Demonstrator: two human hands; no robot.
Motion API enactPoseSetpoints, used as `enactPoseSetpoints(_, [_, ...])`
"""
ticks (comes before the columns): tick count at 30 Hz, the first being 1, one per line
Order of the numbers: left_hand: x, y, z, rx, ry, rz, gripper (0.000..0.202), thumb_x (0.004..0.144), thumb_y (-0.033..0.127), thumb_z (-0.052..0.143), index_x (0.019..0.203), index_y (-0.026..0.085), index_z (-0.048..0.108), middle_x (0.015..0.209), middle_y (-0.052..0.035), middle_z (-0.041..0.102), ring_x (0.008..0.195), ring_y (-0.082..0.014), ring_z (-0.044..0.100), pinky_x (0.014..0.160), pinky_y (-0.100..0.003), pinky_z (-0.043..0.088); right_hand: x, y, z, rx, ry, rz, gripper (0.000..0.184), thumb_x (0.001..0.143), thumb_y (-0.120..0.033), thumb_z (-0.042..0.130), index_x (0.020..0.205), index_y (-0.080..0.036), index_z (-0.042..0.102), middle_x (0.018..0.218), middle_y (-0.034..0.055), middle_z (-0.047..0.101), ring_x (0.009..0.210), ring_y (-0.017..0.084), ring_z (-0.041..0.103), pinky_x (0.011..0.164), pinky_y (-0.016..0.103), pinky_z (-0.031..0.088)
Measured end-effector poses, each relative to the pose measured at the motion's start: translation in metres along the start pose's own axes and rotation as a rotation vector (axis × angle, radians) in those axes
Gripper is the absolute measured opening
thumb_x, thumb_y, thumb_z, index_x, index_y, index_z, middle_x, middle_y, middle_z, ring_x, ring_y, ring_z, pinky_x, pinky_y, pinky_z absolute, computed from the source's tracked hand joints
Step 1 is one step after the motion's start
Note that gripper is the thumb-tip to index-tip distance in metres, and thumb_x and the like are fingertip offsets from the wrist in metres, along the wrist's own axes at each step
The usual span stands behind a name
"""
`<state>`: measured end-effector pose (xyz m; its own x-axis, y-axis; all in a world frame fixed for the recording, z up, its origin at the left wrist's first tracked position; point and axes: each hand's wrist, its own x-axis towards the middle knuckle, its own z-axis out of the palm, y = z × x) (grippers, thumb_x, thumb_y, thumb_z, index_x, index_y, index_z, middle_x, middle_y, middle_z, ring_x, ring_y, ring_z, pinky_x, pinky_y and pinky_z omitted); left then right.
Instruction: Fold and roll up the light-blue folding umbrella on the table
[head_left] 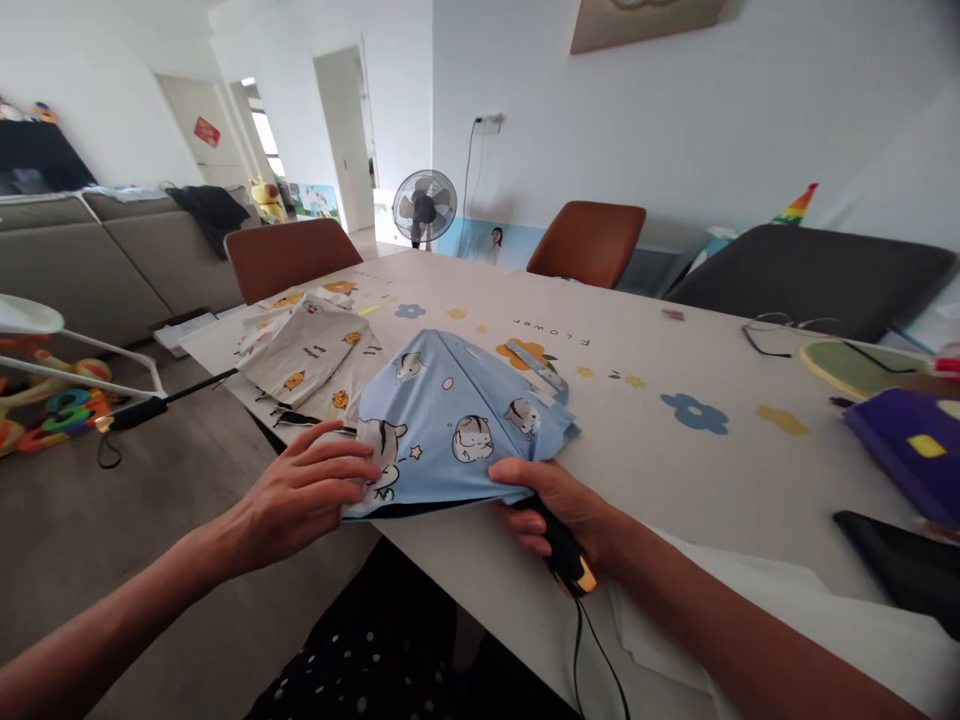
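A light blue umbrella (431, 425) printed with cartoon cats lies partly folded at the table's near edge. My right hand (544, 500) is closed around its black handle, with the thumb on the fabric; a cord hangs from the handle's end. Resting on the left side of the blue canopy is my left hand (311, 485), its fingers stretched out. Behind that hand lies a cream umbrella (307, 350) with orange cartoon prints. The cream one's black handle (135, 412) sticks out past the table's left edge.
On the table (637, 480) at right are glasses (795, 330), a purple packet (904, 450), a black phone-like object (892, 565) and white sheets (675, 600). Brown chairs (589, 243), a dark chair (810, 270) and a fan (424, 207) stand beyond. Toys (64, 410) lie at left.
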<state>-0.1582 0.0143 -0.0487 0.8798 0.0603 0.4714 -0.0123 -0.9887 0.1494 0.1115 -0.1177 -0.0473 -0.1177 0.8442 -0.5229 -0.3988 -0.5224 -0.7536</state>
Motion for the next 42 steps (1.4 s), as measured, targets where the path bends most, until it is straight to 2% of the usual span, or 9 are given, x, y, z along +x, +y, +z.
enactPoseSetpoints(7, [0.002,0.004,0.01,-0.053,-0.072,-0.081,0.033,0.077,-0.001,0.043,0.096,0.022,0.056,0.114,-0.0032,0.064,0.115,-0.0174,0.052,0.108,-0.045,0.027,-0.002,0.003,0.0,-0.096,-0.032,-0.026,0.023,0.062,-0.031,0.06,0.058,-0.02,0.04,0.035,-0.0107,0.034,0.03,0.004,0.029,0.03,0.015,0.03])
enactPoseSetpoints(12, [0.025,0.019,0.019,-0.309,0.42,-0.41,0.024,0.08,0.001,0.038,0.083,0.021,0.051,0.105,-0.0055,0.064,0.106,-0.0168,0.057,0.094,-0.036,0.044,-0.005,0.003,0.01,-0.376,0.133,-0.103,0.033,0.065,-0.037,0.053,0.041,-0.02,0.037,0.03,-0.006,0.034,0.027,0.006,0.032,0.03,0.019,0.029])
enactPoseSetpoints(16, [0.071,0.035,0.041,-0.614,0.756,-0.654,0.034,0.083,0.018,0.05,0.116,0.021,0.048,0.134,-0.0098,0.045,0.125,-0.0215,0.042,0.103,-0.039,0.036,-0.009,0.003,0.022,-0.657,0.246,-0.125,0.036,0.067,-0.029,0.052,0.033,-0.021,0.041,0.03,-0.0007,0.041,0.031,0.009,0.038,0.037,0.024,0.038])
enactPoseSetpoints(20, [0.111,0.05,0.047,-0.881,0.921,-0.787,0.057,0.081,0.028,0.057,0.133,0.021,0.035,0.14,-0.0114,0.038,0.129,-0.0262,0.036,0.103,-0.04,0.035,-0.012,0.002,0.032,-0.706,0.319,-0.259,0.008,0.065,-0.025,0.06,0.069,-0.02,0.064,0.049,0.0017,0.059,0.063,0.023,0.062,0.057,0.03,0.05])
enactPoseSetpoints(23, [0.123,0.058,0.036,-0.95,1.035,-0.85,0.055,0.078,0.031,0.062,0.128,0.02,0.042,0.131,-0.011,0.048,0.128,-0.0274,0.038,0.103,-0.039,0.035,-0.015,0.002,0.035,-0.662,0.351,-0.418,0.031,0.062,-0.023,0.066,0.092,-0.023,0.063,0.069,0.0038,0.066,0.091,0.029,0.062,0.071,0.034,0.051])
enactPoseSetpoints(25, [0.126,0.062,0.027,-0.992,1.107,-0.87,0.05,0.077,0.033,0.064,0.122,0.021,0.048,0.124,-0.0096,0.055,0.125,-0.027,0.041,0.101,-0.037,0.036,-0.018,0.002,0.032,-0.639,0.347,-0.395,0.027,0.062,-0.024,0.068,0.089,-0.026,0.063,0.068,0.0037,0.065,0.086,0.029,0.063,0.069,0.034,0.051])
enactPoseSetpoints(30, [0.13,0.06,0.015,-1.197,1.164,-0.867,0.035,0.079,0.038,0.061,0.109,0.021,0.057,0.115,-0.0051,0.061,0.112,-0.0228,0.053,0.094,-0.031,0.041,-0.033,-0.002,0.023,-0.626,0.335,-0.086,0.013,0.068,-0.031,0.065,0.061,-0.025,0.055,0.041,-0.0015,0.049,0.039,0.015,0.047,0.042,0.03,0.039])
enactPoseSetpoints(36, [0.134,0.065,0.019,-1.535,1.116,-0.841,0.037,0.073,0.039,0.068,0.102,0.017,0.061,0.098,-0.0063,0.067,0.095,-0.0232,0.061,0.083,-0.035,0.049,-0.041,-0.013,0.037,-0.923,0.333,-0.016,0.044,0.066,-0.019,0.056,0.03,-0.022,0.032,0.028,-0.0007,0.039,0.034,0.009,0.039,0.045,0.028,0.038])
enactPoseSetpoints(42, [0.138,0.078,0.032,-1.61,1.114,-0.789,0.044,0.068,0.034,0.073,0.106,0.018,0.059,0.105,-0.0069,0.066,0.097,-0.0239,0.062,0.084,-0.034,0.05,-0.043,-0.018,0.038,-0.886,0.227,-0.08,0.041,0.065,-0.017,0.05,0.027,-0.02,0.035,0.029,0.0005,0.041,0.032,0.008,0.04,0.041,0.025,0.035])
